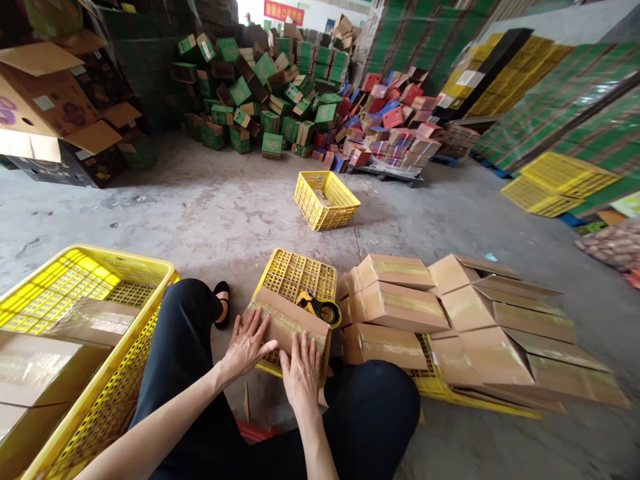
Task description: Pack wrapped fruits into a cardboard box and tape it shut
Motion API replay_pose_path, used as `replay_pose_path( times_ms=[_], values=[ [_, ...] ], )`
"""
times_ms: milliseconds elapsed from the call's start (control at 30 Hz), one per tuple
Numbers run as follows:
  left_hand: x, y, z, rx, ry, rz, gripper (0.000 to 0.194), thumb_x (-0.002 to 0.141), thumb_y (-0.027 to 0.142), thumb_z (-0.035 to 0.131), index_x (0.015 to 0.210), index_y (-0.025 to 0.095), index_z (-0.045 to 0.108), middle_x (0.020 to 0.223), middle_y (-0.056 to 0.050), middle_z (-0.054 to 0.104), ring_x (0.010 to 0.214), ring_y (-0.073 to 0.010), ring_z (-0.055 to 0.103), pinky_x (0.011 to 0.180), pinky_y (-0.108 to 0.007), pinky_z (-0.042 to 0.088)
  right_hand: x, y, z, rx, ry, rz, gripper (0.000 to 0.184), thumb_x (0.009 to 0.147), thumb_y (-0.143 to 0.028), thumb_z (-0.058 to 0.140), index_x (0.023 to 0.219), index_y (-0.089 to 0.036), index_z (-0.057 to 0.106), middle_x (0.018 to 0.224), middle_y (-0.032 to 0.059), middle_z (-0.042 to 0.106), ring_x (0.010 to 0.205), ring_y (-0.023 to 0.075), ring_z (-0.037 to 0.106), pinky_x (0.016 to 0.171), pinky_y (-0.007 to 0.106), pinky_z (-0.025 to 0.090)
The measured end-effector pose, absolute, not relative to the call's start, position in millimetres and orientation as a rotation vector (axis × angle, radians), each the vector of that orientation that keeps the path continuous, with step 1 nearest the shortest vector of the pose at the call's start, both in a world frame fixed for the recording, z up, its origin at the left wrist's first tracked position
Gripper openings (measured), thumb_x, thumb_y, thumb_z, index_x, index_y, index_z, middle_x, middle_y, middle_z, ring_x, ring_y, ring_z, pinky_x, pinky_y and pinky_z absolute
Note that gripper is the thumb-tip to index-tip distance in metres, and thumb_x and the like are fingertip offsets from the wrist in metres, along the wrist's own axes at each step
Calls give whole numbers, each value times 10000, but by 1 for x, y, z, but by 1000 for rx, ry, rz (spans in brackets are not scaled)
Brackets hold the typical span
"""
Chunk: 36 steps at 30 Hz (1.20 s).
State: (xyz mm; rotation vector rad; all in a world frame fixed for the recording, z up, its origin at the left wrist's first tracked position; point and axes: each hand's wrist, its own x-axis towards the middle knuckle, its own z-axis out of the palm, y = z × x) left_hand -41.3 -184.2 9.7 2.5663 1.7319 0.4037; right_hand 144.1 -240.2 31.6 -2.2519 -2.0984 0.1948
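A cardboard box (287, 323) with shiny tape along it lies on an upturned yellow plastic crate (280, 270) between my knees. My left hand (246, 347) rests on the box's left part, fingers stretched out and spread. Flat on its near right side lies my right hand (303, 371), its fingers extended too. Neither hand grips anything. Just behind the box, on the crate, sits a yellow and black tape dispenser (320, 309), partly hidden by the box. The box's near edge is partly covered by my hands.
At my left stands a large yellow crate (167, 277) holding taped cardboard boxes (35, 367). Flattened-looking cartons (480, 327) are stacked on my right. A smaller yellow crate (327, 213) stands ahead on the concrete floor. Heaps of green boxes (273, 143) and red boxes (393, 118) lie farther back.
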Motion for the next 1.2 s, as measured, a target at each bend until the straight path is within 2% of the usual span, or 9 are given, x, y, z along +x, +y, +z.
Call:
replay_pose_path(
  times_ms=[133,267,467,667,900,1033,1100,1200],
  values=[
    [-36,-186,9,2560,1754,394,765,1030,722,338,1562,202,516,1654,-195,394,1529,-380,388,1216,-673,288,138,-221,36,-2183,-2160,228,588,1055,-378,453,1600,-156,449,1679,144,388,1556,363,359,1233,526,354],
    [-29,-181,11,2518,1746,455,713,1039,698,360,1535,223,550,1639,-200,421,1519,-385,405,1220,-690,262,137,-207,34,-2085,-2190,232,589,1023,-278,467,1587,-110,458,1660,147,425,1556,349,361,1241,516,353],
    [-16,-166,11,2522,1556,502,628,1065,649,358,1530,267,538,1629,-140,462,1526,-370,400,1200,-669,333,136,-199,28,-1945,-2200,232,645,956,-149,448,1600,-119,436,1643,130,462,1564,331,348,1247,518,346],
    [-22,-157,10,2490,1413,550,702,1057,662,361,1541,179,518,1619,-181,463,1546,-337,375,1215,-530,396,133,-195,22,-1942,-2242,207,677,976,-208,453,1643,-153,350,1681,126,397,1593,347,270,1257,571,289],
    [-26,-145,12,2502,1459,554,691,1070,645,345,1535,165,523,1612,-160,480,1530,-324,406,1206,-508,420,120,-188,17,-2071,-2222,214,639,1073,-387,346,1683,-262,204,1738,102,262,1622,345,169,1250,671,195],
    [-36,-132,6,2518,1594,568,682,1058,655,385,1533,189,533,1644,-152,436,1544,-356,372,1203,-527,416,128,-190,22,-2165,-2213,236,627,1088,-527,285,1677,-358,151,1761,52,187,1630,341,129,1228,735,151],
    [-42,-126,1,2501,1654,583,675,1054,651,407,1546,202,514,1654,-156,419,1546,-372,360,1198,-554,412,135,-192,27,-2255,-2162,267,633,1082,-570,279,1670,-379,144,1765,32,166,1630,349,115,1214,761,142],
    [-47,-121,-5,2499,1634,606,621,1064,610,431,1588,277,440,1667,-115,408,1550,-348,361,1209,-571,391,148,-197,34,-2401,-2043,282,623,1085,-571,260,1665,-352,196,1761,48,179,1623,365,145,1193,782,178]
  ],
)
